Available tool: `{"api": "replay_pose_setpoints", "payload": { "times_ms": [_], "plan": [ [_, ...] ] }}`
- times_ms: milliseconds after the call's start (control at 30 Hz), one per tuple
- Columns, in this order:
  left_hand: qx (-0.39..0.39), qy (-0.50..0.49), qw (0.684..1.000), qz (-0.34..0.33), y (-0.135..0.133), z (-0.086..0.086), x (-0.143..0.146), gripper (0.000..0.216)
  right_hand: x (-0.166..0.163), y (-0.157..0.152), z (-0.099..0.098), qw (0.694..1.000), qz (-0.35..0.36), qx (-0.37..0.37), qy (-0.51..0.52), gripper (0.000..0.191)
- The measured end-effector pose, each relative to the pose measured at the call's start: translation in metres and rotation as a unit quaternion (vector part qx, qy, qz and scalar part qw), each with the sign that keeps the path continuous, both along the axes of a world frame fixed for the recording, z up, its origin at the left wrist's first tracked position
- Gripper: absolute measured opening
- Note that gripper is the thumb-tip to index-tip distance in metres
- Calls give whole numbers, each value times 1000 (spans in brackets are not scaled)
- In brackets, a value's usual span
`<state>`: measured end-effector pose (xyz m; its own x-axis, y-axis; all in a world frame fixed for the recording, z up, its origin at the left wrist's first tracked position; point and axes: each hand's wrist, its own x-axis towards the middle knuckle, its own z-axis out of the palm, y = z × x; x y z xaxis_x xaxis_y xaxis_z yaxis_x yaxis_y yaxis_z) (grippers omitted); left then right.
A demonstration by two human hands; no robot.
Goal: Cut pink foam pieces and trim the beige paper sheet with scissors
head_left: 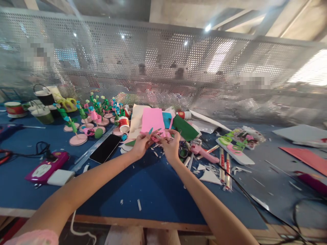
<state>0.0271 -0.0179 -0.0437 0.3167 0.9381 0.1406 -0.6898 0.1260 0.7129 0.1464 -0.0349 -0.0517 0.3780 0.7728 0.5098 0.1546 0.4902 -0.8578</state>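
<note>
My left hand (141, 145) and my right hand (170, 147) meet over the middle of the blue table, fingertips close together. Between them they pinch a small pink craft piece (156, 136), whose exact shape is partly hidden by the fingers. Just behind lies a pink sheet (153, 119) of paper or foam, with a cream sheet (136, 117) at its left and a blue sheet (167, 119) at its right. A dark green sheet (186, 127) is beyond my right hand. Close to that hand rests a pink glue gun (204, 153).
Several small flower models on round pink bases (78, 139) stand at the left. A black phone (106, 148) and a purple power strip (48, 166) lie nearer. White scraps (211, 176), glue-stick packs (224, 170) and a black cable (245, 190) are at the right. A perforated metal screen (158, 68) rises behind.
</note>
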Motion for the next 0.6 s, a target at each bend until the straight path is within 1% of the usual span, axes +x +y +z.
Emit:
{"api": "replay_pose_setpoints", "payload": {
  "times_ms": [67, 167, 233, 300, 433, 533, 600],
  "plan": [
    [-10, -5, 1000, 4, 0, 1, -1, 15, -1, 3, 2, 995, 49, -48, 66, 49],
    [5, -4, 1000, 3, -1, 2, -3, 12, -1, 5, 6, 973, 137, -130, 132, 47],
    [38, 12, 999, -12, -1, 2, -5, 18, 1, 5, 8, 959, 162, -165, 163, 47],
    [78, 36, 996, -27, -3, 2, -7, 22, 2, 5, 9, 953, 162, -182, 179, 45],
    [134, 72, 987, -44, -3, -2, -8, 36, 6, 4, 9, 948, 180, -209, 159, 36],
    [175, 80, 981, -38, -2, -5, -8, 46, 6, 3, 11, 946, 213, -217, 118, 36],
    [199, 88, 976, -33, -2, -6, -8, 49, 6, 1, 13, 948, 218, -211, 94, 36]
  ]
}}
